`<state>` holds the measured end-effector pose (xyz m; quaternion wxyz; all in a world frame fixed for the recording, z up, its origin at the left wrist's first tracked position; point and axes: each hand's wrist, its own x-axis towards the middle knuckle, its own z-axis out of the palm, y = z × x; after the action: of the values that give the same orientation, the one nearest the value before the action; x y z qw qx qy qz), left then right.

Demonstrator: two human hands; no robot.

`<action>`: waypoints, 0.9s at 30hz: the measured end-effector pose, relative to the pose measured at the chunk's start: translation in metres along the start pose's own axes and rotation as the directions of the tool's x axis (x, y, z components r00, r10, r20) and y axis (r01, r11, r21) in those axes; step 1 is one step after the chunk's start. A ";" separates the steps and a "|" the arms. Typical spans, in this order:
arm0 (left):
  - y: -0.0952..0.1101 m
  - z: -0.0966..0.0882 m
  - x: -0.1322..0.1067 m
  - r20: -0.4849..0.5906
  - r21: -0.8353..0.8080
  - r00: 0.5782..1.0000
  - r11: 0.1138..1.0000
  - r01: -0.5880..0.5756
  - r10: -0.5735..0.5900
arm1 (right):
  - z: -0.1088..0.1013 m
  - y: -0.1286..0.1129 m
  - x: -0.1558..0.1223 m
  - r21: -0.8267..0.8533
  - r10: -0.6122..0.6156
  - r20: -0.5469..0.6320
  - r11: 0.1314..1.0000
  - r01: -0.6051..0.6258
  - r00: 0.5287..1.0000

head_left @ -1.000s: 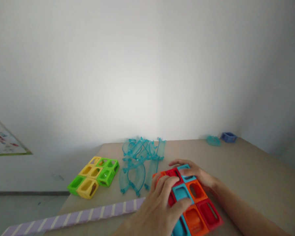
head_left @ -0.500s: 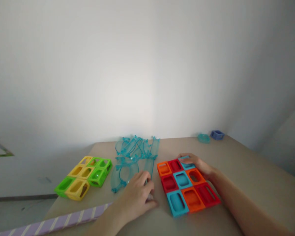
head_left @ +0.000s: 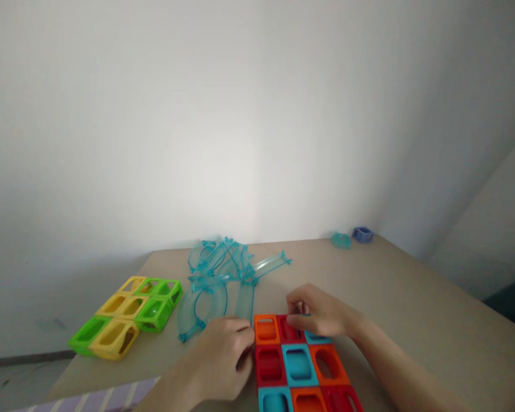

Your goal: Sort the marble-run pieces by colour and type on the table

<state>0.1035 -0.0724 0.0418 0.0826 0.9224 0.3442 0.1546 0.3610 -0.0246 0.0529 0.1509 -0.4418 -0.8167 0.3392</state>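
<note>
A flat grid of red, orange and blue hollow blocks (head_left: 300, 366) lies near the table's front edge. My left hand (head_left: 223, 357) rests against its left side with the fingers curled; what they grip, if anything, is hidden. My right hand (head_left: 317, 315) sits over the grid's far edge, its fingers pinched on the far rim of the blocks. Just beyond the hands lies a heap of clear turquoise track pieces (head_left: 223, 272), one straight piece (head_left: 268, 263) sticking out to the right.
A yellow and green block grid (head_left: 124, 315) lies at the left of the tan table (head_left: 412, 309). A small teal piece (head_left: 340, 240) and a blue block (head_left: 363, 234) sit at the far right corner. A purple striped strip (head_left: 111, 397) crosses the near left edge.
The block grid has come nearer the front edge. My left hand moved from on top of the blocks to their left side. My right hand now pinches the far edge.
</note>
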 end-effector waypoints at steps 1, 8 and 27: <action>0.000 0.000 0.000 -0.027 0.004 1.000 1.000 0.002 -0.002 | 0.001 -0.001 0.000 -0.061 -0.025 -0.008 0.998 0.024 1.000; -0.001 -0.002 0.000 -0.242 -0.001 0.970 1.000 0.011 -0.011 | 0.009 -0.020 -0.002 -0.256 -0.191 -0.181 0.956 0.141 0.965; 0.003 0.005 0.007 -0.253 -0.116 0.950 0.969 -0.217 0.182 | 0.041 -0.037 0.004 -0.272 -0.227 -0.288 0.951 0.147 0.930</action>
<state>0.1120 -0.0699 0.0394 0.0899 0.9187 0.2444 0.2970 0.3136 -0.0520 0.0483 0.2557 -0.4252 -0.8561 0.1445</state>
